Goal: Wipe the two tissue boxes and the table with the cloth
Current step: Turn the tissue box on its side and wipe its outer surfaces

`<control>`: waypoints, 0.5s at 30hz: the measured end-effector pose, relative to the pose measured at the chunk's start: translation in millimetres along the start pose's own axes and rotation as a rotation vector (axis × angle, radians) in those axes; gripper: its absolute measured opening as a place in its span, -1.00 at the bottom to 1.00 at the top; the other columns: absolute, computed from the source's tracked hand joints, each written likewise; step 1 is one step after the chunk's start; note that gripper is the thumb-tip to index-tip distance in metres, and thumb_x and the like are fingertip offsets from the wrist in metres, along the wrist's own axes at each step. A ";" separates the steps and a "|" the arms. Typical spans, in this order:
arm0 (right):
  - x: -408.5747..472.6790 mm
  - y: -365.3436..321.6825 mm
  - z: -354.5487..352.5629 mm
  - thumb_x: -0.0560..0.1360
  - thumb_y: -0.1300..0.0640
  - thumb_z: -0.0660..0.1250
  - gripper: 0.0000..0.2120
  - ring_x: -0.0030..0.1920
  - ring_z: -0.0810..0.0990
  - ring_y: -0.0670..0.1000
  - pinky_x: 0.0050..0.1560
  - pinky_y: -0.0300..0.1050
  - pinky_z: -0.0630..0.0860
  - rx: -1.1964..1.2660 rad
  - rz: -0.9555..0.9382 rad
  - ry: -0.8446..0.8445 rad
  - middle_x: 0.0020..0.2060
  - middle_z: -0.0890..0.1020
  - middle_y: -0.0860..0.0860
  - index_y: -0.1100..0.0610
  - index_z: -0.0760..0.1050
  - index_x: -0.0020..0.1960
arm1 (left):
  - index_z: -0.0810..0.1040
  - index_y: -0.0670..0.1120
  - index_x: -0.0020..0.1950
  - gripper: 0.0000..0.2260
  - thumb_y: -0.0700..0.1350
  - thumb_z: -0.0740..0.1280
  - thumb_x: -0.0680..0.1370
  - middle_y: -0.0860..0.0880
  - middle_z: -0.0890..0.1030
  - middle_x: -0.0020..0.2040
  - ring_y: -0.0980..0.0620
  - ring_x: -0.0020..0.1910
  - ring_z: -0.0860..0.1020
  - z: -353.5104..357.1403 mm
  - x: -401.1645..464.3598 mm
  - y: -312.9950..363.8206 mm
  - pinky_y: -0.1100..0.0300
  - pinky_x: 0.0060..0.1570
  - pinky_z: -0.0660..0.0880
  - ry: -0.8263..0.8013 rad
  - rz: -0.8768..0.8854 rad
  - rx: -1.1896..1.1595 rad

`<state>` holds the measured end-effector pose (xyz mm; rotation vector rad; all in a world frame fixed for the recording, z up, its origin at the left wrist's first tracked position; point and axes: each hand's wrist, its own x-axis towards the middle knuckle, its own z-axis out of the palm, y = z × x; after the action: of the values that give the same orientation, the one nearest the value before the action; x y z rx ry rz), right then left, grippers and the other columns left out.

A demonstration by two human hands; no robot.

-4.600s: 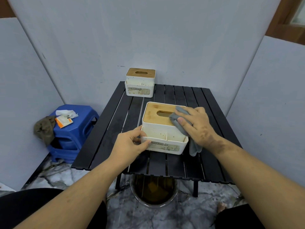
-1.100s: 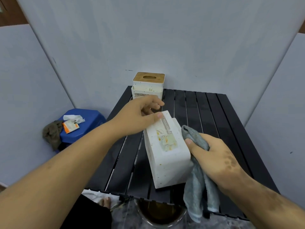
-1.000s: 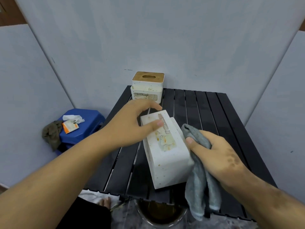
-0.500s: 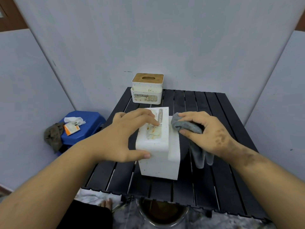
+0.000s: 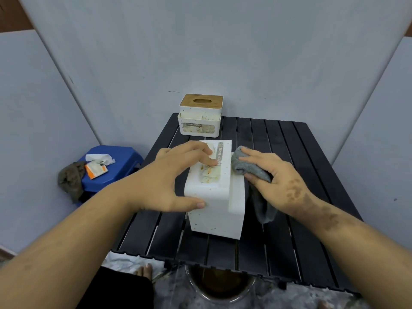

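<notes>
Near tissue box (image 5: 215, 198), white and speckled, lies tipped on its side at the middle of the table (image 5: 312, 230), label face up with stained patches on it, "TISSUE HOLDER" print along the right edge of the label. Left hand (image 5: 169, 181) clamps it: fingers spread over the top face, thumb pressed on the near-left corner. Right hand (image 5: 274, 179) grips the grey cloth (image 5: 249, 169), bunched under the fingers and pressed against the box's upper right edge; the loose end of the cloth hangs down just beside the right wall of the box toward the tabletop. Dark smudges on the back of the right hand and forearm. Second tissue box (image 5: 200, 118) stands upright at the far left edge of the table, wooden lid with an oval slot on top, front label dirty, well apart from the near one. Table is black, slatted, slats running near to far, gaps between them, faint dusty patches on the far right slats. Under the near edge, a round bowl (image 5: 219, 286) with dark liquid on a marbled floor; toes visible near it. Left of the table, a blue plastic stool (image 5: 127, 159) holding a crumpled white tissue (image 5: 100, 158), an orange-and-white packet (image 5: 95, 170) and a brownish rag (image 5: 71, 177) draped over its left side. Plain grey panels close off the far, left and right sides; brown trim at the top corners.
</notes>
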<state>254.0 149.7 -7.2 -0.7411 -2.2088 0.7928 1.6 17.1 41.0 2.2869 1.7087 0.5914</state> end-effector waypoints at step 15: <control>-0.8 0.1 -6.3 0.47 0.26 0.46 -0.57 0.38 0.41 -0.19 0.42 -0.16 0.35 -0.028 -0.032 0.006 0.33 0.51 -0.25 -0.08 0.57 0.26 | 0.01 0.15 0.62 0.04 0.57 0.36 0.32 0.19 0.17 0.64 0.12 0.64 0.15 25.5 -4.3 -21.5 -0.24 0.60 0.13 -0.004 -0.161 -0.586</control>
<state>259.2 151.3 -3.8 -0.7188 -2.2250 0.7437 -6.7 20.8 8.6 1.7237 1.4486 0.9057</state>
